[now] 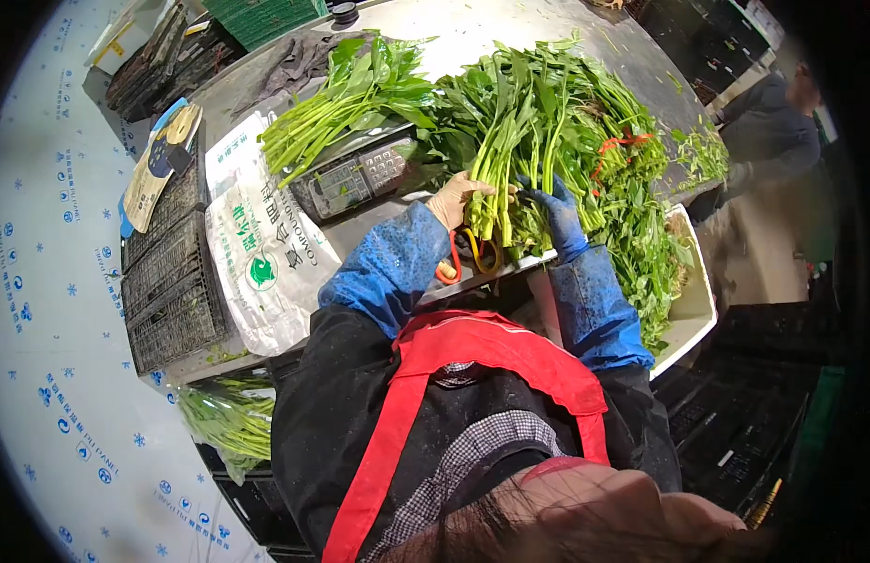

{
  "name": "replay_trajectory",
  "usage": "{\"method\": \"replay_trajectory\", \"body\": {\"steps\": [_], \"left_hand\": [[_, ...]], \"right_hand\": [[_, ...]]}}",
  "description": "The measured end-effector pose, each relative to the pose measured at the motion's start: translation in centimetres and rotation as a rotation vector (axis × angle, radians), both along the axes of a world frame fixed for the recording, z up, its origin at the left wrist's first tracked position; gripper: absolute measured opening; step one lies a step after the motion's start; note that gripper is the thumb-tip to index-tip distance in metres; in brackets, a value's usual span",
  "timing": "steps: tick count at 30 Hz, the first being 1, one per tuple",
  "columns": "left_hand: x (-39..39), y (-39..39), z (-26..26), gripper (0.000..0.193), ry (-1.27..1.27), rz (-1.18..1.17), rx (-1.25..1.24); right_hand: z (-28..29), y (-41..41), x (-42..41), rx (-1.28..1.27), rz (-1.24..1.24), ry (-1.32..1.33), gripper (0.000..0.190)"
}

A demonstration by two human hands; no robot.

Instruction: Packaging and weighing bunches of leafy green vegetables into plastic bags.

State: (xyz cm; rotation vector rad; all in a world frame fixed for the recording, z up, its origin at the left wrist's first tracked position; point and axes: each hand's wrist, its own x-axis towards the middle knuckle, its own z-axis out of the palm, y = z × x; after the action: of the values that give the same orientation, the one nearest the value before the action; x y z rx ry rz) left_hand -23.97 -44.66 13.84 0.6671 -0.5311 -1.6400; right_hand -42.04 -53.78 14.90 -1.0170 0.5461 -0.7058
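Observation:
My left hand [454,202], in a pale glove, grips the cut ends of a bunch of leafy green stalks [501,155]. Close beside it, my right hand [558,211] wears a blue glove and has its fingers around a few stalks [549,151]; its fingertips are partly hidden. Behind both hands spreads a large heap of the same greens [582,84], with a red tie [621,143] across part of it. Another bunch [343,105] lies to the left over a weighing scale with a keypad [385,165]. Red and yellow loops [450,264] lie below my left hand.
A white printed sack [266,246] covers the table's left part, near black plastic crates [167,302]. At right stands a white foam box [691,331] beside trailing greens. Bagged greens [227,415] sit lower left. Another person [772,127] is at the far right.

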Motion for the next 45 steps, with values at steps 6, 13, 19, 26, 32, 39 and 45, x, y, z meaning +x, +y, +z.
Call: {"method": "replay_trajectory", "body": {"steps": [6,13,19,26,32,39,45], "left_hand": [[-1.5,-0.6,-0.7,0.035,-0.163,0.152,0.162],[0.3,0.0,-0.7,0.038,-0.172,0.165,0.166],[6.6,2.6,2.6,0.039,-0.542,0.332,0.103],[21.5,6.9,6.2,0.049,-1.070,0.642,-0.071],[30.1,8.7,7.4,0.081,-1.900,0.464,0.296],[30.5,11.2,3.1,0.098,-2.100,0.543,0.507],[29.4,14.7,1.6,0.079,-2.050,0.985,0.348]], "right_hand": [[-1.3,1.3,1.3,-0.290,0.012,0.331,0.074],[-1.1,0.8,0.8,-0.280,0.034,0.198,0.072],[3.0,-1.1,-2.3,-0.291,-0.060,0.023,0.072],[5.8,-4.8,-2.1,-0.389,-0.260,0.054,0.048],[2.5,-9.6,-1.1,-0.952,-0.294,0.935,0.064],[2.2,-7.3,-4.5,-0.758,0.202,0.668,0.053],[6.5,-3.9,-7.9,-0.587,0.414,0.751,0.052]]}}
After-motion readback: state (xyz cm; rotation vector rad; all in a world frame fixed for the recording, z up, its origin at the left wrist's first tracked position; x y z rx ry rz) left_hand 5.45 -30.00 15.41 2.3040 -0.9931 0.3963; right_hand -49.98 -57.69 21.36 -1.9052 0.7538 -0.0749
